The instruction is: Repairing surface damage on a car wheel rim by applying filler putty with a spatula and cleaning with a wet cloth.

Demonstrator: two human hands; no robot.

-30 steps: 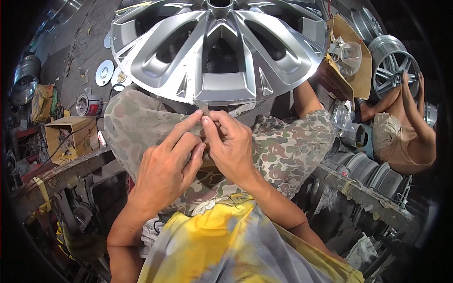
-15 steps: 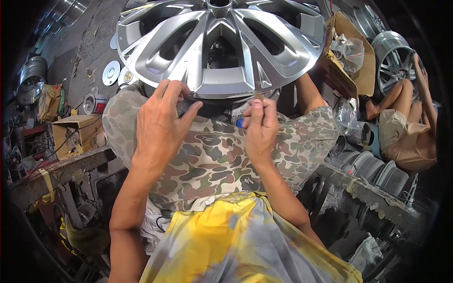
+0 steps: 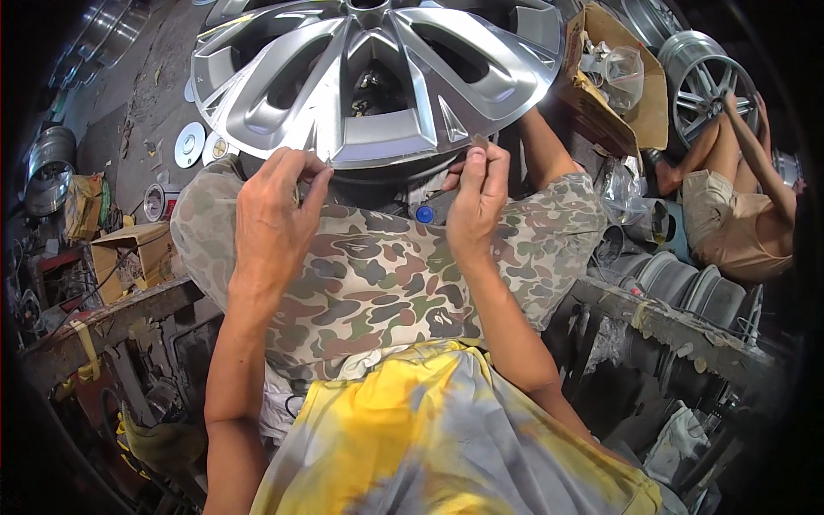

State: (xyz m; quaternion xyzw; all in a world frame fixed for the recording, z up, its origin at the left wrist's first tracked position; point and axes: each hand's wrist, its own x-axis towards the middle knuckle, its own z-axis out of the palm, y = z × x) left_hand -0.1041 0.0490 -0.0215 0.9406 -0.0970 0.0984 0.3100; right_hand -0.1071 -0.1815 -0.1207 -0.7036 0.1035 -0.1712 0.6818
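Note:
A silver alloy wheel (image 3: 390,136) with broad spokes lies in front of my knees, its near rim facing me. My left hand (image 3: 273,215) is at the rim's left front, fingers curled in and thumb drawn close to them. Whatever its fingertips grip, if anything, is hidden. Just off the rim's right front, my right hand (image 3: 477,202) pinches a small brown flat piece (image 3: 479,141) between thumb and fingers. Its material is too small to make out. A blue round cap (image 3: 424,214) shows between my hands, beyond the camouflage shorts (image 3: 369,275) over my lap.
An open cardboard box (image 3: 639,124) with plastic bags stands right of the wheel. Farther right, a person (image 3: 738,215) sits by another wheel (image 3: 699,99). Round centre caps (image 3: 190,144), a can (image 3: 160,202) and a smaller box (image 3: 129,257) lie left. Stacked rims (image 3: 678,279) sit at right.
My view has shifted, moving the wheel up and left in the picture. My left thumb has closed toward its fingers. My right hand has moved rightward along the rim with the brown piece.

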